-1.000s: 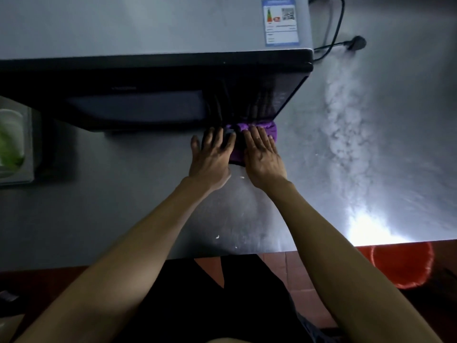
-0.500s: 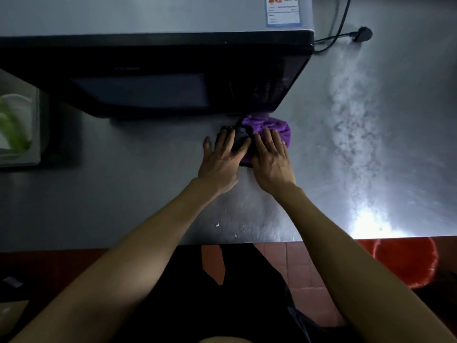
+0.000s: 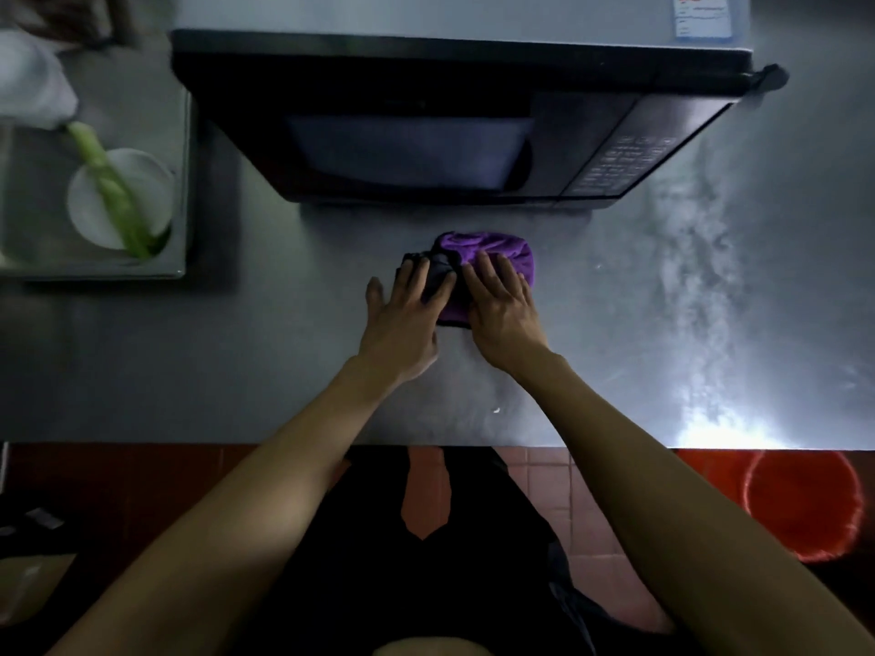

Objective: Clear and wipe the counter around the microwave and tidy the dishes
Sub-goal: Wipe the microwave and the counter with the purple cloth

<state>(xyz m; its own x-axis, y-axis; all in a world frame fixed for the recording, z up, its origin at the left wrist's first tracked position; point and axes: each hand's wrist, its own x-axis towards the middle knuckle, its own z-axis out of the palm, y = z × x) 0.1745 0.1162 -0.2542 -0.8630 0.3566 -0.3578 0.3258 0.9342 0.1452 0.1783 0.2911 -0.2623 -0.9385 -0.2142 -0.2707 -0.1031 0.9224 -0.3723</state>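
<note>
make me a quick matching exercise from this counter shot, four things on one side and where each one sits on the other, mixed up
Things:
1. purple cloth
2. microwave
3. red bucket
4. white bowl

Places:
A. on the floor, to the right below the counter edge
B. in the metal tray at the left
C. under both hands, in front of the microwave
D. at the back of the counter, door shut

Pairs: 1-C, 2-D, 3-A, 4-B

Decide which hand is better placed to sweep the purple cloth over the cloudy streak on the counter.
The right hand, probably. It lies flat on the purple cloth on the side nearer the cloudy streak; the left hand sits on the cloth's far side.
</note>
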